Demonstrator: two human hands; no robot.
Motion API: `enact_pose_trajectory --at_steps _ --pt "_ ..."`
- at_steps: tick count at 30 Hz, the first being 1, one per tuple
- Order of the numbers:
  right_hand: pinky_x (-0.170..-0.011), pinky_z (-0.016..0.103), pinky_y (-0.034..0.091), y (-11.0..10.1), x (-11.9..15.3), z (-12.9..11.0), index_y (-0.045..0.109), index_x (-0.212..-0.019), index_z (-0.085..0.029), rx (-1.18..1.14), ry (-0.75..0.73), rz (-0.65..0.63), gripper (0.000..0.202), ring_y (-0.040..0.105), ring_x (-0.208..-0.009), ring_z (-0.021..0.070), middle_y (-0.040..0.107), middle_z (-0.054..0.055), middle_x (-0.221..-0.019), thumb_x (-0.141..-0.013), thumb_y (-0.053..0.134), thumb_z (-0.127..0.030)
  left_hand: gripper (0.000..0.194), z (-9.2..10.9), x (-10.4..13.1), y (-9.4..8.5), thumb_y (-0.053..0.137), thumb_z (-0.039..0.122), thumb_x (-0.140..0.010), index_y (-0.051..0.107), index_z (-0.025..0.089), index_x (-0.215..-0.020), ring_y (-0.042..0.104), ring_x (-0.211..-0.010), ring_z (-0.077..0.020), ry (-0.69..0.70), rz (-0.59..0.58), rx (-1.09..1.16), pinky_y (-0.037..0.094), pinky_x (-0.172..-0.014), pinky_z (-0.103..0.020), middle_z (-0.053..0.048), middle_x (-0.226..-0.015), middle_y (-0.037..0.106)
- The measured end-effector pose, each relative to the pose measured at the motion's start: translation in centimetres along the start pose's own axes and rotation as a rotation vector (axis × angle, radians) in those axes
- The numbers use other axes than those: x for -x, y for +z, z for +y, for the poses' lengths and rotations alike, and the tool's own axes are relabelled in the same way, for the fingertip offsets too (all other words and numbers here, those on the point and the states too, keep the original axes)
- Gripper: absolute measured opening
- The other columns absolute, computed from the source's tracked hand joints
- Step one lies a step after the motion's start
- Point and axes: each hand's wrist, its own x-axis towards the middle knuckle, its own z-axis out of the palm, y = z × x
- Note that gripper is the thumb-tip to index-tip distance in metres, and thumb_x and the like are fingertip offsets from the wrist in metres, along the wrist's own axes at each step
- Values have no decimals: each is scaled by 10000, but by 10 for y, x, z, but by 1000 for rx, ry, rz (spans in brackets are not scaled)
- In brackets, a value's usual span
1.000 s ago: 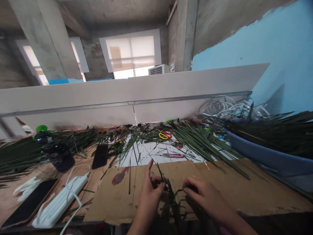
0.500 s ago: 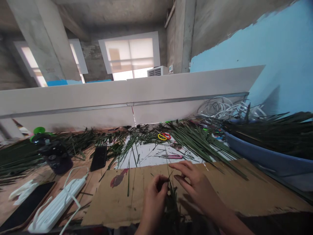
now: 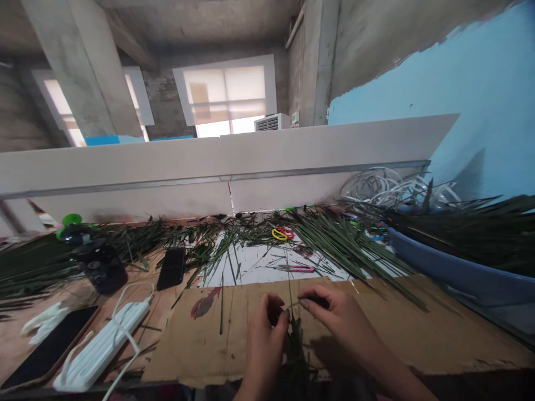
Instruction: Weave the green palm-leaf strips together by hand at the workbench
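Above the brown cardboard (image 3: 200,345), my left hand (image 3: 270,331) is closed, its thumb and fingers pinching the woven green leaf piece (image 3: 296,340), which hangs down toward me. To its right, my right hand (image 3: 328,306) is closed in a pinch on a thin green strip that runs across to the left fingertips. A narrow upright blade rises between the hands. Beyond them, pink snips (image 3: 301,268) and scissors with yellow and red handles (image 3: 279,234) lie on white paper (image 3: 254,262) among cut leaf bits.
Long green leaves (image 3: 343,239) lie at the back right, beside a blue tub (image 3: 460,262) of leaves. On the left are a black phone (image 3: 171,268), a dark bottle (image 3: 98,264), a white power strip (image 3: 102,345) with a cable, and a dark tablet-like device (image 3: 50,348).
My right hand has gone from spread fingers to a pinch on the thin strip. My left hand keeps its grip. The whole view has shifted slightly.
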Motion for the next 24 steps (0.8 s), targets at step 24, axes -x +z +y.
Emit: enact_pose_trajectory --at_steps 24 --pt "-762 288 449 3 22 -6 701 -900 -248 152 -97 -167 153 654 -862 206 715 10 -883 -929 557 -209 269 0 -3 6 825 347 -581 661 153 -671 544 -598 -144 -330 -89 429 424 -589 -253 -1 -617 598"
